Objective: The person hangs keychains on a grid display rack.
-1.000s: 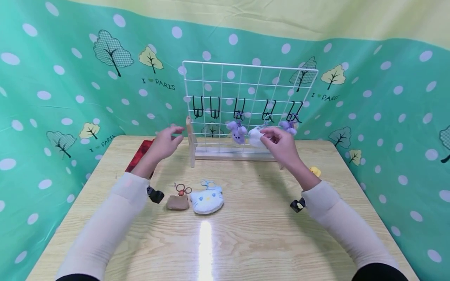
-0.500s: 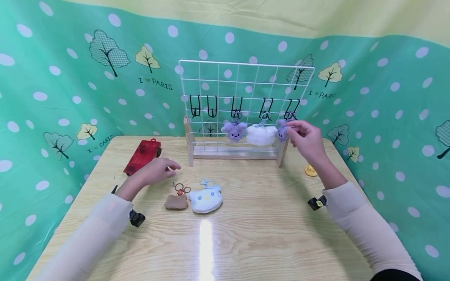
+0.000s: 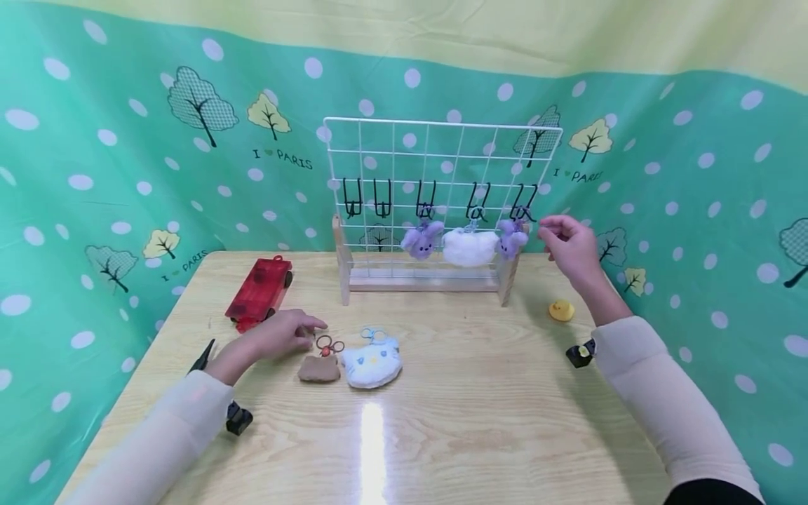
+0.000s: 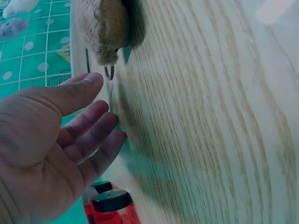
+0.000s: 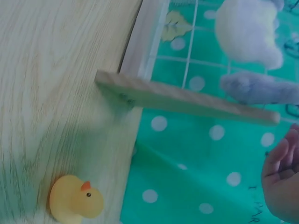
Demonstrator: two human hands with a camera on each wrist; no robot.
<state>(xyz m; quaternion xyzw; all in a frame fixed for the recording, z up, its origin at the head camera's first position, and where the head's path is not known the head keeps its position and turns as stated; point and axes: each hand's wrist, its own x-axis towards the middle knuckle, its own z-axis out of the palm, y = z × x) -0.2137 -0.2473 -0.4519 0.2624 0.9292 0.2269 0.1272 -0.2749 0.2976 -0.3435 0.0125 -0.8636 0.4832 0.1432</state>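
"How far along is the hanging?"

"Going by the wire rack (image 3: pixel 423 284), I'd say three done: a purple plush (image 3: pixel 423 240) near its middle, a white plush (image 3: pixel 470 247) next along, and a second purple plush (image 3: pixel 510 240) by its right end, all on black hooks (image 3: pixel 353 210)."

"And left to do?"

"Two, I reckon. The brown charm (image 3: pixel 318 369) and the white cat-face charm (image 3: pixel 372 365) lie side by side on the surface (image 3: pixel 480 421), in front of the rack's left end. Its two leftmost hooks carry nothing."

"Are the hands holding anything?"

"Not that I can see. The left hand (image 3: pixel 287 333) is in front of the rack's left end, grip slack, fingertips near the brown charm. The right hand (image 3: pixel 571 245) hangs just beyond the rack's right end, fingers loosely bent, grip holding nothing, apart from that second purple plush."
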